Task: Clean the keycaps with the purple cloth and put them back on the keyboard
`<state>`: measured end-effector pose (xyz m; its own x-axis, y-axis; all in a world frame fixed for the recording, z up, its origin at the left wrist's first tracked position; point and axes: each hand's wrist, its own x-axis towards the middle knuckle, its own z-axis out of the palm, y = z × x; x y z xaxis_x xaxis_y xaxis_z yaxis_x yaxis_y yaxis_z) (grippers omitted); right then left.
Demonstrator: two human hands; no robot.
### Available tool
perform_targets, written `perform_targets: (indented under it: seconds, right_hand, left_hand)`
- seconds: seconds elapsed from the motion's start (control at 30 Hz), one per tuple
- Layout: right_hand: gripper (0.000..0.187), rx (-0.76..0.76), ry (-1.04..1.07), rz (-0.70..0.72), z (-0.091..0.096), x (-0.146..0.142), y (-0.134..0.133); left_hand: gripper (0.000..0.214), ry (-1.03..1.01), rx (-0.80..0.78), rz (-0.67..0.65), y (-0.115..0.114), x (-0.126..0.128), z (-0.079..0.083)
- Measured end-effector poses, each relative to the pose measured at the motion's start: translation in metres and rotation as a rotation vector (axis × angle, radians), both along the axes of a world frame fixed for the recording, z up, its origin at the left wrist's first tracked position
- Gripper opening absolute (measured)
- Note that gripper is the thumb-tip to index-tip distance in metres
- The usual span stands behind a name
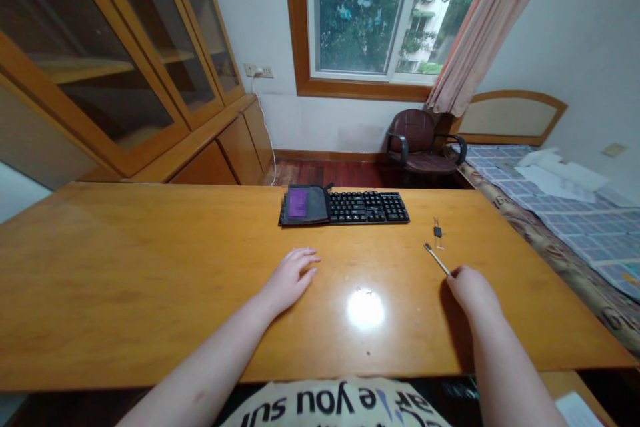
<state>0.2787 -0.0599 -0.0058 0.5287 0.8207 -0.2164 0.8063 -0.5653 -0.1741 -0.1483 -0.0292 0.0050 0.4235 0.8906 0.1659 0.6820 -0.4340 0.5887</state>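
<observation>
My left hand point(291, 282) lies on the wooden table point(150, 267), fingers stretched out with nothing in them. Toward the right, my right hand point(473, 287) pinches the near end of a thin, pale-handled brush point(438, 260) with a small dark head. The brush points away from me and leftward; whether its head touches the table I cannot tell. Just beyond that head is a black binder clip point(438, 232), its wire handles spread apart. A black keyboard point(370, 207) sits near the far edge. Covering its left end is a dark flat pouch point(317, 204) with a blurred purple patch.
The table's far edge runs behind the keyboard. Glass-fronted cabinets point(195, 80) stand at the left. Past the table are a dark red armchair point(420, 137) and, on the right, a bed point(550, 193) with papers. A bright reflection shows on the tabletop between my hands.
</observation>
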Motion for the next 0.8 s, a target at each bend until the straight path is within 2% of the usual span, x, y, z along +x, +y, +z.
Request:
perform_targets:
  seconds: [0.13, 0.23, 0.27, 0.33, 0.37, 0.43, 0.5, 0.6, 0.67, 0.77, 0.8]
  right_hand:
    - [0.009, 0.041, 0.144, 0.074, 0.002, -0.029, -0.006]
    - [0.012, 0.107, 0.32, 0.176, 0.002, -0.073, -0.008]
    - [0.016, 0.145, 0.414, 0.215, 0.003, -0.092, -0.009]
    - [0.019, 0.319, 0.829, 0.248, 0.004, -0.13, -0.011]
    - [0.021, 0.355, 0.982, 0.262, 0.005, -0.148, -0.012]
    - [0.024, 0.403, 1.147, 0.255, 0.004, -0.179, -0.016]
    - [0.025, 0.412, 1.204, 0.275, 0.002, -0.202, -0.02]
    - [0.026, 0.397, 1.196, 0.348, -0.004, -0.213, -0.025]
    - [0.028, 0.404, 1.146, 0.408, -0.007, -0.207, -0.026]
    - [0.029, 0.467, 0.989, 0.43, -0.011, -0.183, -0.022]
    - [0.029, 0.496, 0.926, 0.414, -0.012, -0.174, -0.02]
  left_hand:
    - [0.025, -0.056, -0.142, -0.027, -0.011, 0.009, 0.005]
    - [0.026, -0.146, -0.298, -0.087, -0.018, 0.026, 0.008]
    - [0.028, -0.199, -0.333, -0.076, -0.02, 0.033, 0.009]
    - [0.027, -0.329, -0.353, -0.02, -0.024, 0.048, 0.008]
    - [0.025, -0.402, -0.359, 0.01, -0.026, 0.056, 0.008]
    - [0.023, -0.551, -0.426, 0.074, -0.03, 0.069, 0.005]
    - [0.02, -0.654, -0.49, 0.135, -0.034, 0.077, 0.002]
    - [0.013, -0.693, -0.505, 0.194, -0.031, 0.077, 0.0]
    - [0.012, -0.667, -0.43, 0.225, -0.019, 0.067, 0.004]
    - [0.017, -0.498, -0.188, 0.296, 0.023, 0.04, 0.017]
    - [0.021, -0.458, -0.163, 0.303, 0.041, 0.03, 0.022]
